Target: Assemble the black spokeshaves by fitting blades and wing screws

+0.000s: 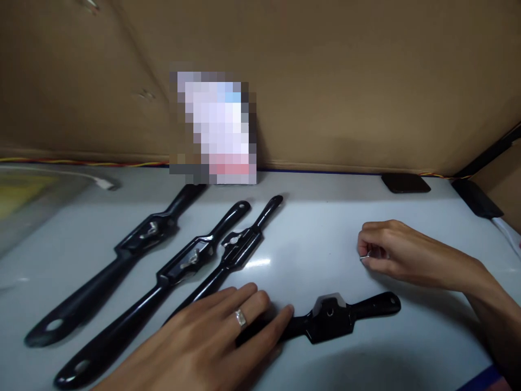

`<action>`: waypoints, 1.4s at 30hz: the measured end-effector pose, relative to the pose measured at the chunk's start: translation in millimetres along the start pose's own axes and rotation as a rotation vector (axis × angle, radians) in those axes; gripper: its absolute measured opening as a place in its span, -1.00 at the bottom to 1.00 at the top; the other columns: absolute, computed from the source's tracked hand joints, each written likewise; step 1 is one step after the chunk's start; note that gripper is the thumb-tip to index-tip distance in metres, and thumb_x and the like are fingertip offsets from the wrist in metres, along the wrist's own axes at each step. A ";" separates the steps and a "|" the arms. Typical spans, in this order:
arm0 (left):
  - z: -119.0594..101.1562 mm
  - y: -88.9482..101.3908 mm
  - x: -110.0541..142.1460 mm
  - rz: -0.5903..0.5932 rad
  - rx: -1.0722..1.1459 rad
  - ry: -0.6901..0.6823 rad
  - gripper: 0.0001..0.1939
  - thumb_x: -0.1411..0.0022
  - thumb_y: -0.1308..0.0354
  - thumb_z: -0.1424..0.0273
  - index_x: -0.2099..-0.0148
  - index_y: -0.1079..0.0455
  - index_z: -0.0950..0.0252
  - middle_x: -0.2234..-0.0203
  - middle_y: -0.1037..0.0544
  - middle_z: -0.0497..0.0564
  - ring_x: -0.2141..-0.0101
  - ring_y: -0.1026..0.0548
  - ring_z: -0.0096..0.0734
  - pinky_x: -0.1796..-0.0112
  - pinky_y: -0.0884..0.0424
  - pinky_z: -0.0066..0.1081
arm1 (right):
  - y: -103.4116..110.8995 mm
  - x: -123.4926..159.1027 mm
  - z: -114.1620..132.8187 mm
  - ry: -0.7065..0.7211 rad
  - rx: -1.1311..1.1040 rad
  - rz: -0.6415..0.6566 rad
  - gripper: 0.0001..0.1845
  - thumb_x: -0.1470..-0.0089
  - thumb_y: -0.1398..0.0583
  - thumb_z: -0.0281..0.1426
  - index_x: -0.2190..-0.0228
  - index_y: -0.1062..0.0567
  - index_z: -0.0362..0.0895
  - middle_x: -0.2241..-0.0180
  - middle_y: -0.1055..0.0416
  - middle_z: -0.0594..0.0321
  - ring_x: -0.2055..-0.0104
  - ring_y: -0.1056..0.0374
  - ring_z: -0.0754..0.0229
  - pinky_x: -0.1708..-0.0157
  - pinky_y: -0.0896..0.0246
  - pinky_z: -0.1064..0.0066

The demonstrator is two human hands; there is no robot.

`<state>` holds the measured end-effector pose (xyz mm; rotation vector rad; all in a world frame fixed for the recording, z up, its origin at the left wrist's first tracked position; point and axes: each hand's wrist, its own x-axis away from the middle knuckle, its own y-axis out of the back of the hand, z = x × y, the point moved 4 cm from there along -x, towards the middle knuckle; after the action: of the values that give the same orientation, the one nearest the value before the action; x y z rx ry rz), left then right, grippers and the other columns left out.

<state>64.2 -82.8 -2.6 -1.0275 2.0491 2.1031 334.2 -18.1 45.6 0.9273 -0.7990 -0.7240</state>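
Note:
My left hand (211, 339), with a ring on one finger, lies over the left handle of a black spokeshave (337, 315) near the front of the white table (317, 233); its fingers curl round the handle. My right hand (396, 252) hovers to the right, fingers pinched on a small metal part (365, 257). Three more black spokeshaves lie slanted on the left: one (118, 260) far left, one (171, 277) in the middle, one (238, 247) beside my left hand.
A brown cardboard wall (345, 81) backs the table, with a blurred-out card (214, 127) leaning on it. A dark phone (405, 183) lies at the back right. Red-yellow wires (81, 162) run along the wall's foot. A clear plastic sheet (28, 201) sits at far left.

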 end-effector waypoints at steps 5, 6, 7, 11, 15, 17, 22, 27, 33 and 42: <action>0.4 3.9 -8.0 -0.049 0.027 -0.006 -0.62 -0.52 0.16 0.55 -0.11 -0.46 0.35 0.32 -0.51 0.05 0.31 -0.48 -0.31 0.32 -0.45 -0.35 | -4.8 -1.9 21.8 0.072 -0.294 -0.046 -0.95 -0.19 -0.24 -0.47 0.35 -0.50 -0.11 0.46 -0.46 0.37 0.42 -0.33 0.29 0.41 -0.14 0.46; 0.1 4.8 -9.3 -0.058 0.019 -0.009 -0.63 -0.52 0.17 0.55 -0.10 -0.46 0.35 0.33 -0.51 0.05 0.30 -0.49 -0.31 0.31 -0.44 -0.35 | -6.7 -2.0 27.1 0.087 -0.352 -0.056 -0.96 -0.19 -0.26 -0.46 0.34 -0.51 -0.11 0.45 -0.47 0.37 0.41 -0.35 0.30 0.40 -0.17 0.47; -0.1 5.7 -10.3 -0.067 0.014 -0.013 -0.63 -0.53 0.17 0.55 -0.09 -0.46 0.35 0.33 -0.51 0.04 0.30 -0.49 -0.31 0.30 -0.44 -0.35 | -8.9 -1.9 32.2 0.095 -0.400 -0.066 -0.97 -0.19 -0.27 -0.46 0.32 -0.53 -0.11 0.45 -0.47 0.37 0.41 -0.36 0.31 0.39 -0.19 0.48; -0.1 7.3 -10.1 -0.055 0.017 -0.019 -0.60 -0.50 0.20 0.61 -0.09 -0.45 0.36 0.34 -0.50 0.03 0.30 -0.49 -0.32 0.30 -0.43 -0.35 | -19.0 -0.3 47.2 0.072 -0.516 -0.087 -0.95 -0.15 -0.33 -0.47 0.33 -0.54 -0.13 0.50 -0.43 0.41 0.45 -0.34 0.34 0.46 -0.17 0.54; -0.5 7.9 -8.2 -0.044 0.001 -0.026 -0.58 -0.47 0.21 0.64 -0.09 -0.45 0.35 0.30 -0.51 0.06 0.28 -0.48 -0.31 0.27 -0.44 -0.34 | -22.7 0.9 55.6 0.127 -0.535 -0.117 -0.93 -0.18 -0.33 -0.48 0.37 -0.58 -0.15 0.44 -0.49 0.37 0.42 -0.36 0.36 0.42 -0.20 0.55; -0.8 7.8 -9.0 -0.039 0.010 -0.021 -0.60 -0.48 0.18 0.62 -0.08 -0.45 0.35 0.31 -0.50 0.05 0.31 -0.47 -0.31 0.31 -0.44 -0.34 | -22.7 1.1 57.3 0.173 -0.512 -0.131 -0.90 -0.23 -0.29 -0.48 0.35 -0.60 -0.15 0.38 -0.53 0.32 0.36 -0.40 0.35 0.36 -0.22 0.54; -2.3 9.1 -13.0 -0.047 0.025 -0.020 -0.61 -0.49 0.20 0.62 -0.07 -0.44 0.37 0.36 -0.48 0.03 0.34 -0.46 -0.31 0.32 -0.44 -0.33 | -29.3 0.1 53.7 0.120 -0.491 -0.078 -0.88 -0.21 -0.30 -0.46 0.41 -0.56 -0.14 0.47 -0.51 0.37 0.46 -0.35 0.37 0.44 -0.16 0.54; -2.5 9.9 -13.2 -0.045 0.039 -0.017 -0.59 -0.46 0.21 0.64 -0.07 -0.44 0.38 0.36 -0.48 0.03 0.34 -0.46 -0.32 0.35 -0.41 -0.35 | -35.7 -1.3 55.4 0.143 -0.484 -0.056 -0.85 -0.21 -0.28 -0.45 0.43 -0.53 -0.14 0.47 -0.49 0.37 0.46 -0.33 0.36 0.45 -0.13 0.53; -2.4 11.2 -16.6 -0.050 0.032 -0.015 -0.59 -0.48 0.23 0.63 -0.06 -0.44 0.38 0.38 -0.48 0.02 0.36 -0.46 -0.33 0.36 -0.40 -0.34 | -38.2 -1.1 56.3 0.181 -0.402 -0.086 -0.84 -0.25 -0.23 -0.48 0.41 -0.47 -0.13 0.40 -0.50 0.34 0.37 -0.36 0.33 0.37 -0.16 0.51; -2.5 11.8 -18.0 -0.055 0.052 -0.006 -0.61 -0.49 0.23 0.62 -0.05 -0.43 0.38 0.39 -0.48 0.01 0.38 -0.46 -0.35 0.37 -0.42 -0.34 | -45.2 3.8 61.3 0.329 -0.168 -0.072 -0.85 -0.34 -0.15 -0.47 0.33 -0.44 -0.14 0.37 -0.42 0.27 0.36 -0.28 0.25 0.32 -0.17 0.39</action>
<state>73.9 -79.2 16.4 -1.0564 2.0366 2.0127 276.1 -64.6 29.1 0.8965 -0.4104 -0.6683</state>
